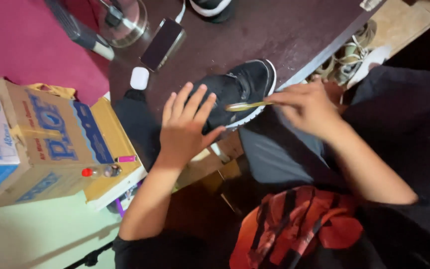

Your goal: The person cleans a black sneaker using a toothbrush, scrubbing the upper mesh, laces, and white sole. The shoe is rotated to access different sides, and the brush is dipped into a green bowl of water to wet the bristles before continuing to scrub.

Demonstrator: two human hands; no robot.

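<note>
A black sneaker with a white sole (247,84) lies on the dark brown table (284,35), near its edge. My left hand (185,127) rests on the shoe's near side, fingers spread. My right hand (307,107) pinches a thin yellowish brush-like tool (247,105) whose tip touches the shoe's sole edge.
On the table lie a phone (162,44), a small white earbud case (139,78), a glass jar (123,20) and another shoe (210,7). A cardboard box (46,144) and small bottle (100,172) sit left. More shoes (352,57) lie on the floor. Red-black fabric (299,229) is in my lap.
</note>
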